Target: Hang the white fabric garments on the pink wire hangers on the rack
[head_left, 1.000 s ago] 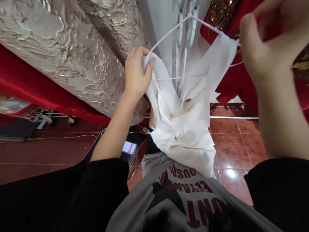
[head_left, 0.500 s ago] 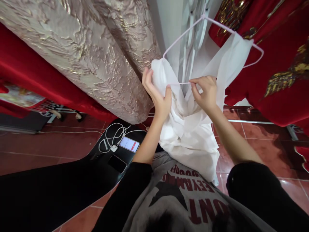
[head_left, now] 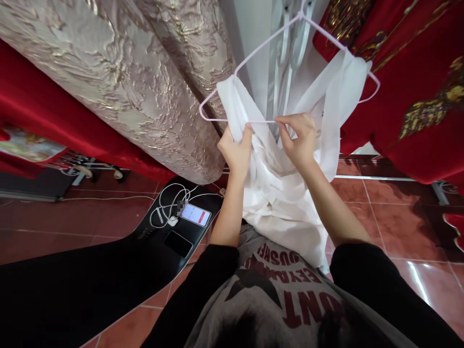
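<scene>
A pale pink hanger [head_left: 267, 42] carries a white garment [head_left: 290, 212], its two shoulder parts draped over the hanger's arms. The cloth falls in loose folds towards my lap. My left hand [head_left: 236, 149] is closed round the garment's left shoulder part, thumb at the hanger's lower bar; the fingers behind the cloth are partly hidden. With thumb and forefinger, my right hand [head_left: 297, 137] pinches the lower bar near its middle, in front of the garment's open neckline.
Beige embossed fabric [head_left: 119, 82] hangs at left, red sequined garments [head_left: 409, 96] at right. A black seat-like surface [head_left: 119, 261] holds a lit phone [head_left: 195, 214], a dark phone [head_left: 178, 244] and a white cable [head_left: 159, 208]. White metal bars [head_left: 284, 63] stand behind the hanger.
The hanger and garment have shifted left, so the hanger's left end now sticks out past the cloth. My left hand has lowered and its fingers have curled in around the shoulder part.
</scene>
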`<state>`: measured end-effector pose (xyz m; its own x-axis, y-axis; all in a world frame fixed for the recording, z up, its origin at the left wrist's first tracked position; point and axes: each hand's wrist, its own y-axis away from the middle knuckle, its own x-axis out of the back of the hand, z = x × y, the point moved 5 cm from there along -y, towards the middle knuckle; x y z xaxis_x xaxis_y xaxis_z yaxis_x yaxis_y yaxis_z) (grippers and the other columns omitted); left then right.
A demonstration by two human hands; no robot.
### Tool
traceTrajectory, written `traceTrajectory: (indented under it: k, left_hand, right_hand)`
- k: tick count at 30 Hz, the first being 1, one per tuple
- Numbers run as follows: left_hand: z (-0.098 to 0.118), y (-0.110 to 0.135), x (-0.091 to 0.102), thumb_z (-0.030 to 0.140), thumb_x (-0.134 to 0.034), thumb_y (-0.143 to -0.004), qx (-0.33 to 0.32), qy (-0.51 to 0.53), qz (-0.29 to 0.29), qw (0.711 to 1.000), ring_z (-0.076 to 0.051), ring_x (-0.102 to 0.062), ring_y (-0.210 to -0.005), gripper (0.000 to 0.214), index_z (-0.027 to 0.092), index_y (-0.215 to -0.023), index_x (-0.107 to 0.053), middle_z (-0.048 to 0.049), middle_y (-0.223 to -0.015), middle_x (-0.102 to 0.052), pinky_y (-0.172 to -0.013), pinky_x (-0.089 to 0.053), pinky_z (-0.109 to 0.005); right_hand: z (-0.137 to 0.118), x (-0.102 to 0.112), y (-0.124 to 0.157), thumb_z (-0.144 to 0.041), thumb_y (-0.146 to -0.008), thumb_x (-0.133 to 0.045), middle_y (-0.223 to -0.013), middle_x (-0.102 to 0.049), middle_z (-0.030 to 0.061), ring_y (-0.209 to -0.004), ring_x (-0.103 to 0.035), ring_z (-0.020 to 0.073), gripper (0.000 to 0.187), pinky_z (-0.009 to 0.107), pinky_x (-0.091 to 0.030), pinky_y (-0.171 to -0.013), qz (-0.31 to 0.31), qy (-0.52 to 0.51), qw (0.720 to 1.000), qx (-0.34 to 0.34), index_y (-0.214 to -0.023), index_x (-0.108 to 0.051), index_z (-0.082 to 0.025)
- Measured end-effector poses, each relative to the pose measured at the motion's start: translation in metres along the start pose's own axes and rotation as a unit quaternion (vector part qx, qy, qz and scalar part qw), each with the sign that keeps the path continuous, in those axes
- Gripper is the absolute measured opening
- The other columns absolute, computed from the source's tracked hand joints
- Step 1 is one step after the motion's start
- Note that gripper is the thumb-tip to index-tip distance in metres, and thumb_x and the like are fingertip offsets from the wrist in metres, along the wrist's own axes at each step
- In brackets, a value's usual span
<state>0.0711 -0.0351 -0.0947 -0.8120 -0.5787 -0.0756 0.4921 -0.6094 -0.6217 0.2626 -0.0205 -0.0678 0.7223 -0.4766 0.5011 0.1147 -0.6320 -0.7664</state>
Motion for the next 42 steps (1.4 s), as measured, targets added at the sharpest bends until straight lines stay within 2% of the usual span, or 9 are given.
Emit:
traceTrajectory:
  k: [3,6,11,16,23,34,38,40,42]
  left_hand:
    - [0.007,-0.005,0.009,0.038,-0.069,-0.097,-0.005,0.006,-0.021,1.0,-0.02,-0.068,-0.072,0.021,0.019,-0.088,-0.073,0.0,-0.074,-0.067,-0.072,-0.055,-0.03]
    - [0.01,-0.011,0.012,0.033,-0.068,-0.097,-0.008,0.06,-0.033,0.998,-0.019,-0.07,-0.079,0.013,0.021,-0.092,-0.072,-0.0014,-0.085,-0.071,-0.075,-0.056,-0.029]
    - [0.0,-0.016,0.004,0.04,-0.072,-0.095,0.021,0.111,-0.056,0.992,-0.021,-0.07,-0.087,0.02,0.021,-0.096,-0.066,-0.0035,-0.091,-0.071,-0.082,-0.057,-0.031]
    - [-0.005,-0.013,-0.002,0.052,-0.075,-0.091,0.024,0.094,-0.054,0.994,-0.023,-0.069,-0.092,0.036,0.022,-0.098,-0.056,-0.0037,-0.094,-0.066,-0.087,-0.058,-0.034]
    - [0.005,-0.009,-0.02,0.049,-0.071,-0.097,0.042,0.099,-0.108,0.988,-0.027,-0.07,-0.113,0.035,0.024,-0.114,-0.054,-0.0088,-0.117,-0.069,-0.102,-0.056,-0.042]
    - [0.026,-0.016,-0.02,0.044,-0.076,-0.096,0.025,0.083,-0.125,0.988,-0.028,-0.073,-0.104,0.022,0.023,-0.096,-0.069,-0.0017,-0.096,-0.071,-0.1,-0.06,-0.047]
    - [0.022,-0.047,-0.011,0.039,-0.072,-0.1,0.075,0.18,-0.146,0.97,-0.025,-0.073,-0.098,0.015,0.025,-0.094,-0.07,-0.0009,-0.099,-0.074,-0.093,-0.062,-0.042]
    - [0.013,-0.074,-0.003,0.037,-0.065,-0.105,0.113,0.206,-0.19,0.953,-0.023,-0.071,-0.1,0.013,0.026,-0.1,-0.071,-0.0002,-0.109,-0.073,-0.098,-0.06,-0.042]
    - [0.0,-0.103,0.012,0.032,-0.062,-0.107,0.141,0.241,-0.19,0.941,-0.022,-0.067,-0.11,0.012,0.024,-0.111,-0.071,0.0008,-0.117,-0.072,-0.11,-0.054,-0.043]
  right_hand:
    - [0.004,0.0,-0.001,-0.038,-0.103,-0.045,-0.099,-0.072,0.0052,-0.098,-0.063,0.022,0.033,0.045,-0.045,-0.102,-0.008,0.011,1.0,-0.005,-0.105,-0.074,-0.025]
    - [0.007,0.0,-0.002,-0.037,-0.102,-0.044,-0.098,-0.072,0.0047,-0.098,-0.063,0.0218,0.032,0.045,-0.045,-0.101,-0.01,0.02,1.0,-0.009,-0.105,-0.074,-0.025]
    - [0.008,0.0,-0.002,-0.035,-0.101,-0.046,-0.099,-0.072,0.0047,-0.098,-0.063,0.0223,0.029,0.045,-0.045,-0.1,-0.011,0.025,1.0,-0.009,-0.104,-0.073,-0.025]
    - [0.008,-0.003,-0.001,-0.034,-0.101,-0.045,-0.098,-0.072,0.0051,-0.097,-0.062,0.0223,0.03,0.045,-0.045,-0.1,-0.008,0.034,0.999,-0.009,-0.106,-0.074,-0.025]
    - [0.005,-0.002,-0.001,-0.038,-0.102,-0.044,-0.098,-0.072,0.0052,-0.098,-0.062,0.0229,0.033,0.047,-0.046,-0.1,-0.008,0.039,0.999,-0.019,-0.104,-0.073,-0.025]
    - [0.007,-0.003,0.001,-0.044,-0.103,-0.043,-0.103,-0.071,0.0073,-0.103,-0.062,0.0247,0.033,0.049,-0.046,-0.103,-0.018,0.04,0.999,-0.027,-0.106,-0.072,-0.027]
    - [0.009,-0.004,-0.002,-0.041,-0.103,-0.044,-0.104,-0.07,0.0064,-0.104,-0.061,0.025,0.029,0.049,-0.044,-0.105,-0.037,0.045,0.998,-0.025,-0.109,-0.07,-0.031]
    - [0.01,-0.003,-0.003,-0.04,-0.103,-0.044,-0.104,-0.07,0.0069,-0.104,-0.061,0.0249,0.029,0.049,-0.044,-0.104,-0.045,0.05,0.997,-0.025,-0.109,-0.07,-0.03]
    - [0.011,-0.001,-0.003,-0.04,-0.103,-0.043,-0.105,-0.069,0.0073,-0.105,-0.061,0.0246,0.03,0.048,-0.044,-0.104,-0.051,0.046,0.997,-0.022,-0.109,-0.07,-0.029]
